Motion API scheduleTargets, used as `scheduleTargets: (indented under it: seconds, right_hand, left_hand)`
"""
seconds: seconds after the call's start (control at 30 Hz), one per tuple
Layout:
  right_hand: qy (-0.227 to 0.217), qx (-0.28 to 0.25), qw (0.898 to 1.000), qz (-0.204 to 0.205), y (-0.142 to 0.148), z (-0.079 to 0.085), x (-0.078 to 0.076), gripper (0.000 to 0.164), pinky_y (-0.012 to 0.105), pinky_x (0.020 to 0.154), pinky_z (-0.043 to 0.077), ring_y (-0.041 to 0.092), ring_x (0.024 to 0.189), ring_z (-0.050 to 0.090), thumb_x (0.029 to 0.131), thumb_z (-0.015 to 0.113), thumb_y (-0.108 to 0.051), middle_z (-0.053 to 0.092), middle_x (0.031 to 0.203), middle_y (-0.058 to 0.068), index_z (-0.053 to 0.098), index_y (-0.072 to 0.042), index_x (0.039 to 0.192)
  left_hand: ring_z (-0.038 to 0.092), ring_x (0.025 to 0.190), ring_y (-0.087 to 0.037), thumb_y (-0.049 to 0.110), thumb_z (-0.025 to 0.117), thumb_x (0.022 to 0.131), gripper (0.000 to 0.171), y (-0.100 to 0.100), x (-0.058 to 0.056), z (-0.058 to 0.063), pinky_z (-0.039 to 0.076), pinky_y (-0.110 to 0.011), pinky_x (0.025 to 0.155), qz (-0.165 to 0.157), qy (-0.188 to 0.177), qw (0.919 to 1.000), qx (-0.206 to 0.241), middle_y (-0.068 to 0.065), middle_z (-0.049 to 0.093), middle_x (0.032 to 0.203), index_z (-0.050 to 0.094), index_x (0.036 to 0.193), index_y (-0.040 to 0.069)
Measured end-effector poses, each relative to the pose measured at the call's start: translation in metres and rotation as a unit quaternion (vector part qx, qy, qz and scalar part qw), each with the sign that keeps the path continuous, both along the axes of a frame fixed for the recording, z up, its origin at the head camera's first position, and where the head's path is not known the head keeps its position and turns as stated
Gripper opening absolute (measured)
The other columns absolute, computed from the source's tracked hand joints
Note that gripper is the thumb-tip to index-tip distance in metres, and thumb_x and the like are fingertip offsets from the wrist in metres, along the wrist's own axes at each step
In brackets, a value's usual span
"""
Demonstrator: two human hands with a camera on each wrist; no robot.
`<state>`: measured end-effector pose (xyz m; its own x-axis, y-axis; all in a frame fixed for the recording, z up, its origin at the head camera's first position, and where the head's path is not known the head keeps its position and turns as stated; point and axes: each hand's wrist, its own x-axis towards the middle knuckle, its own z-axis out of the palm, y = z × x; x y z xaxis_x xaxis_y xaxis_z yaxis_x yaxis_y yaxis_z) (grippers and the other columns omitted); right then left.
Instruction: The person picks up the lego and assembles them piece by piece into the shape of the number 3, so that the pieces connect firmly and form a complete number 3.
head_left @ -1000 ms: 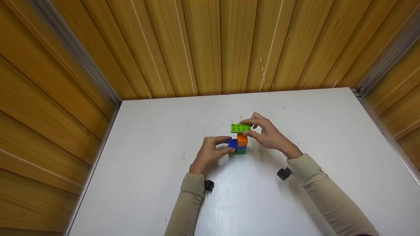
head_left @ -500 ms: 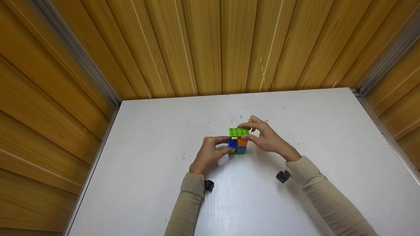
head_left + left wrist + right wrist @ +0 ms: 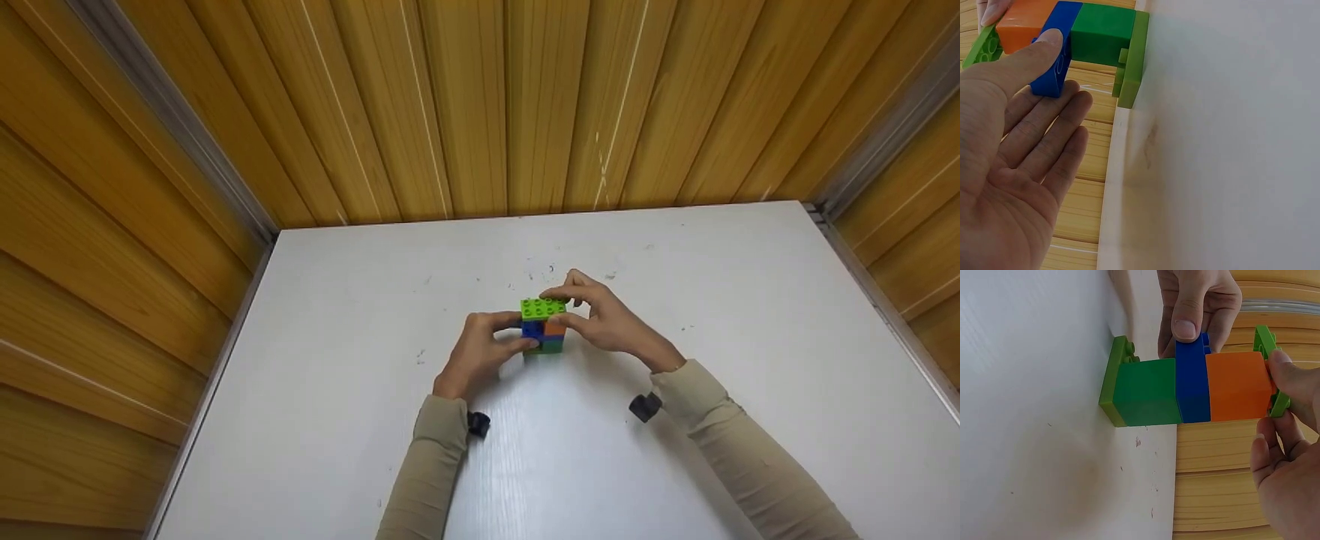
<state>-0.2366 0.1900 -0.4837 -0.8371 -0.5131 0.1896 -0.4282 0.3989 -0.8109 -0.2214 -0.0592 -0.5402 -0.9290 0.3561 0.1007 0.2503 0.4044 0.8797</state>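
Observation:
A stack of toy building bricks stands on the white table. At its foot lies a flat olive-green brick (image 3: 1108,388), carrying a dark green brick (image 3: 1147,394). Above these come a flat blue brick (image 3: 1193,382) and an orange brick (image 3: 1239,386). My left hand (image 3: 477,350) pinches the blue brick's overhanging end between thumb and fingers. With thumb and fingers my right hand (image 3: 610,320) holds a flat lime-green brick (image 3: 541,308) over the orange one. It sits slightly tilted against the orange studs in the right wrist view; whether it is pressed fully on I cannot tell.
The white table (image 3: 322,390) meets yellow wood-look panels (image 3: 480,112) at the back and sides. Small dark marks dot its surface. A black wrist camera (image 3: 478,424) sits on the left sleeve, another black camera (image 3: 645,407) on the right.
My right hand has brought the lime-green brick down and slightly left, from above the stack onto the orange brick's top. The left hand keeps its place on the blue brick.

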Motion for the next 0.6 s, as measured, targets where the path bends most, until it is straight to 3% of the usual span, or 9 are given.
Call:
scheduleTargets:
  seconds: [0.27,0.43,0.6]
  right_hand:
    - [-0.01,-0.005,1.0,0.006,0.0002,0.0022,0.0009,0.034,0.034,0.089,0.038,0.044,0.101,0.047,0.098,0.078,-0.014,0.051,0.102,0.025,0.076,-0.011,0.132]
    - [-0.008,-0.005,1.0,0.009,0.0008,0.003,0.0023,0.036,0.036,0.089,0.039,0.04,0.1,0.047,0.097,0.08,-0.015,0.051,0.099,0.016,0.076,-0.011,0.133]
    - [-0.008,-0.001,1.0,0.007,0.0007,0.0034,0.0032,0.037,0.036,0.089,0.039,0.026,0.099,0.047,0.096,0.081,-0.017,0.049,0.096,0.001,0.076,-0.013,0.133]
  left_hand:
    - [0.071,0.126,-0.018,0.021,0.086,0.093,0.044,-0.0003,0.0001,0.0009,0.05,-0.047,0.117,-0.001,0.005,1.0,-0.003,-0.004,0.079,0.125,0.076,0.134,0.009]
    - [0.072,0.123,-0.018,0.02,0.086,0.093,0.043,0.0002,-0.0014,0.0003,0.052,-0.044,0.115,-0.002,0.022,0.9997,-0.006,-0.005,0.08,0.123,0.076,0.132,0.008]
    - [0.073,0.122,-0.018,0.02,0.086,0.093,0.042,-0.0006,-0.0018,-0.0005,0.054,-0.041,0.113,-0.007,0.026,0.9996,-0.003,-0.007,0.08,0.123,0.076,0.132,0.008]
